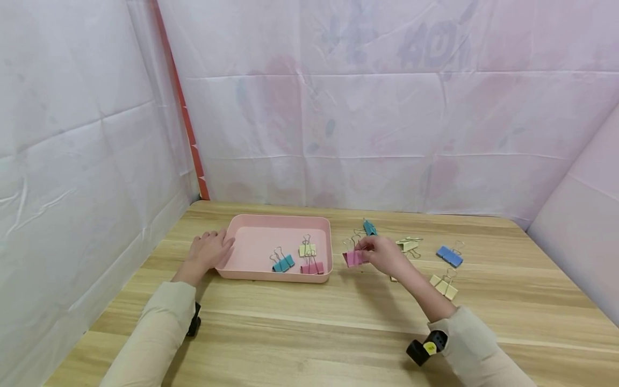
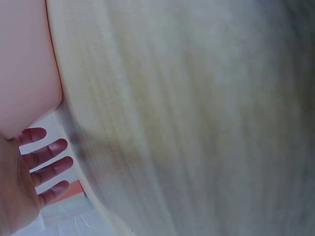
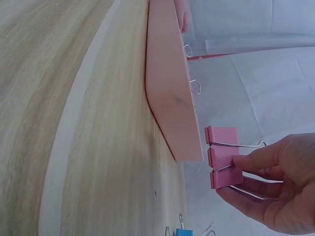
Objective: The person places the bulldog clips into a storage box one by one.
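Note:
My right hand [image 1: 387, 256] pinches a pink binder clip [image 1: 354, 258] between thumb and fingers, just right of the pink tray [image 1: 280, 277]. In the right wrist view the held clip [image 3: 224, 157] is raised beside the tray wall [image 3: 170, 88], its wire handles sticking out. My left hand [image 1: 208, 251] touches the tray's left side; in the left wrist view its fingers [image 2: 49, 169] are spread and straight. Inside the tray lie a teal binder clip [image 1: 283, 264], a yellow binder clip [image 1: 307, 250] and another pink binder clip [image 1: 312, 268].
Right of the tray, a teal clip [image 1: 369, 227], a pale yellow clip [image 1: 408, 245], a blue clip [image 1: 450, 256] and another yellow clip [image 1: 444, 287] lie on the wooden table [image 1: 300, 333]. A further clip is partly hidden under my right hand. White sheets [image 1: 367, 118] surround the table's back and sides.

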Available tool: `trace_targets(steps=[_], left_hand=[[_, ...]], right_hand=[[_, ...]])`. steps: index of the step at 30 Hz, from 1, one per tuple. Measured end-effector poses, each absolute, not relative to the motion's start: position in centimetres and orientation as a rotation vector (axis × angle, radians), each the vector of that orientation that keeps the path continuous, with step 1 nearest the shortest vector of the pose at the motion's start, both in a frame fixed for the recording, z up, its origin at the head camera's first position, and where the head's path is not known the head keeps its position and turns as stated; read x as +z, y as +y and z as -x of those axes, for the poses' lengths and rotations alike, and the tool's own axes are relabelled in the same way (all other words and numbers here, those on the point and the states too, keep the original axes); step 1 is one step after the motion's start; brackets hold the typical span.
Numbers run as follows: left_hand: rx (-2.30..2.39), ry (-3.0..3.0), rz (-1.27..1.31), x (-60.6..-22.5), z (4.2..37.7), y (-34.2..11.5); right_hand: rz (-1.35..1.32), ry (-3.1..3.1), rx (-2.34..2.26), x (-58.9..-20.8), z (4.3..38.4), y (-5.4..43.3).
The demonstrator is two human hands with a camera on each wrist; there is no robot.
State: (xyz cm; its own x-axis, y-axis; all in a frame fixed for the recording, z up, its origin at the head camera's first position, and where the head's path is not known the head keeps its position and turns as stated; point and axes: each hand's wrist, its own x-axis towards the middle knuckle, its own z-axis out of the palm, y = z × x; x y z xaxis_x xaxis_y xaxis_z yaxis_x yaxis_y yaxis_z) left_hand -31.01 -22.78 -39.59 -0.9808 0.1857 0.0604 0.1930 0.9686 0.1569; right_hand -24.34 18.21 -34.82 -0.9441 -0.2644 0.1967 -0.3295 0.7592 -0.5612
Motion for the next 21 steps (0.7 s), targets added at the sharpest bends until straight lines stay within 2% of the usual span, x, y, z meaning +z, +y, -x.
trace_targets(steps=[21], left_hand=[[-0.247, -3.06, 0.303, -39.6, 31.0, -22.8]], right_hand=[[-0.415, -2.835, 0.899, -34.0, 24.8, 16.9]])
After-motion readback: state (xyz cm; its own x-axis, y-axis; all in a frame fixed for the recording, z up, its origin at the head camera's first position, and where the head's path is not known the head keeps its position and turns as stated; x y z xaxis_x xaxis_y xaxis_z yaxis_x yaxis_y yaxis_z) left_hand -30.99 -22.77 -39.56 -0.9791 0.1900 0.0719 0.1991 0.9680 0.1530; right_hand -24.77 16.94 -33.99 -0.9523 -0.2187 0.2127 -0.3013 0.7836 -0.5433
